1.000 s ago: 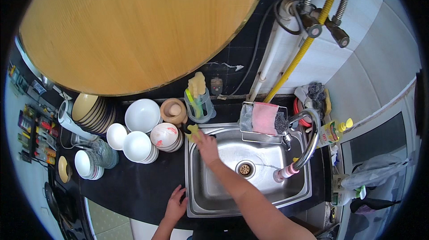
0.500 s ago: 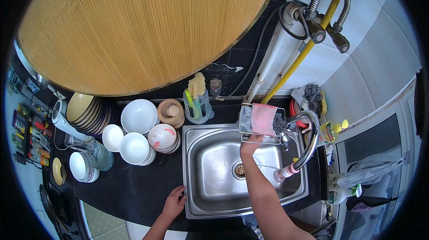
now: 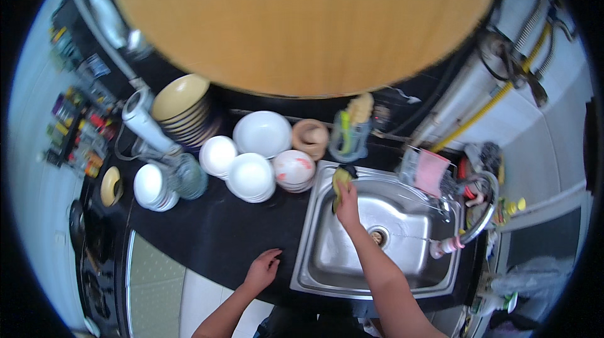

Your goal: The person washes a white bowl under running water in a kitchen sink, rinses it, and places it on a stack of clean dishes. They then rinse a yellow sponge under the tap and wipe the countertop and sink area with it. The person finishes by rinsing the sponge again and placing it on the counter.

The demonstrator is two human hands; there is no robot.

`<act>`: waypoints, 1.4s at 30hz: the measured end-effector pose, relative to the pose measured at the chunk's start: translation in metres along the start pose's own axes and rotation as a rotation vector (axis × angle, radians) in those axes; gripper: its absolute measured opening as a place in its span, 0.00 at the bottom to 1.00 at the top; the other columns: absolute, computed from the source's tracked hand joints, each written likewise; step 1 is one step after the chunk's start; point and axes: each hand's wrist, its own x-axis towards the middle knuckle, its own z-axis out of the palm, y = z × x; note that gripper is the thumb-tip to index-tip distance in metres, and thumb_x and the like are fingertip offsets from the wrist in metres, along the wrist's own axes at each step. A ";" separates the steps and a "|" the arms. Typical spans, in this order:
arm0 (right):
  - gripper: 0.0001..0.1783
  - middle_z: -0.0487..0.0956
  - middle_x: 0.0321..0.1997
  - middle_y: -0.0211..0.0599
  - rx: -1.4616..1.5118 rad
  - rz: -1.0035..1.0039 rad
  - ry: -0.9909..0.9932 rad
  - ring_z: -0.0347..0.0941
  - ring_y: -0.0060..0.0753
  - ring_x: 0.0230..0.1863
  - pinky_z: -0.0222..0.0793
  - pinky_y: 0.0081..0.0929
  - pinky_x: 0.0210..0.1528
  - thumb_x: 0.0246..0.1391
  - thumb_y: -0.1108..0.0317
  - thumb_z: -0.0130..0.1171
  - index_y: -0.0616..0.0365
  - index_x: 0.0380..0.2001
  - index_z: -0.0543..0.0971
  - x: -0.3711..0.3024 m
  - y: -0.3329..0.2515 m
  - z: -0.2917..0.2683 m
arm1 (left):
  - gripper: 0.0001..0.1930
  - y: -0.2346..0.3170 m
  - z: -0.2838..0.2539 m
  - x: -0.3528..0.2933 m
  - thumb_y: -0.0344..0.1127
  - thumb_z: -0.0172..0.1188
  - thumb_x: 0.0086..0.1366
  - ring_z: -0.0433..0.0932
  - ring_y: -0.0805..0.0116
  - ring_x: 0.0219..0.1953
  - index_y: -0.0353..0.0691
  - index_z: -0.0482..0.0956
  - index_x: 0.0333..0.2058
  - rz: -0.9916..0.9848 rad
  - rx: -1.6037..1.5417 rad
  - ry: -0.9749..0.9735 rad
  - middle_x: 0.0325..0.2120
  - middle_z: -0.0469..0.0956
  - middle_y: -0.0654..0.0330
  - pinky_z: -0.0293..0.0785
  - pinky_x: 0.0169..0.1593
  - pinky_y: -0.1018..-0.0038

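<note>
My right hand (image 3: 348, 209) is closed on a yellow and black scouring sponge (image 3: 342, 182), blurred by motion. It is over the left back corner of the steel sink (image 3: 301, 262), close to the rim. My left hand (image 3: 263, 271) hangs low over the dark counter, left of the sink, with its fingers slightly bent, apart and holding nothing. At the sink's right side arches a metal faucet (image 3: 491, 209) with a pinkish spray head (image 3: 445, 247). A wire rack (image 3: 409, 163) on the back right rim carries a pink cloth (image 3: 431, 173).
Left of the sink stand stacked white bowls (image 3: 250, 177), a patterned bowl stack (image 3: 294, 169), a wooden mortar (image 3: 310, 138) and a clear utensil holder (image 3: 357, 140). Yellow bowls (image 3: 182, 100) rise farther left. A big round bamboo board (image 3: 302, 23) leans behind. Bottles crowd the right side.
My right hand has moved left from the wire rack to the sink's back left corner and now grips the sponge. The whole view has swung left; my left hand stays empty.
</note>
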 end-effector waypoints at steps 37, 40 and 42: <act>0.21 0.69 0.54 0.26 -0.175 -1.014 -1.083 0.59 0.33 0.58 0.46 0.43 0.61 0.36 0.73 0.51 0.42 0.39 0.78 -0.196 -0.125 -0.012 | 0.18 -0.023 -0.004 -0.114 0.29 0.54 0.52 0.67 0.51 0.48 0.38 0.70 0.44 0.125 0.208 0.282 0.46 0.69 0.50 0.64 0.51 0.65; 0.16 0.72 0.50 0.26 -0.090 -0.928 -1.061 0.61 0.34 0.55 0.52 0.36 0.59 0.32 0.74 0.52 0.49 0.28 0.81 -0.207 -0.094 -0.047 | 0.29 0.027 0.016 -0.100 0.34 0.56 0.53 0.52 0.54 0.60 0.42 0.60 0.54 0.189 0.441 0.009 0.56 0.57 0.51 0.49 0.60 0.61; 0.14 0.74 0.47 0.28 -0.050 -0.854 -1.045 0.63 0.35 0.54 0.56 0.32 0.57 0.31 0.75 0.52 0.50 0.25 0.81 -0.217 -0.072 -0.071 | 0.29 0.028 0.043 -0.094 0.39 0.56 0.54 0.48 0.54 0.61 0.40 0.60 0.55 0.266 0.542 -0.170 0.56 0.55 0.50 0.46 0.61 0.58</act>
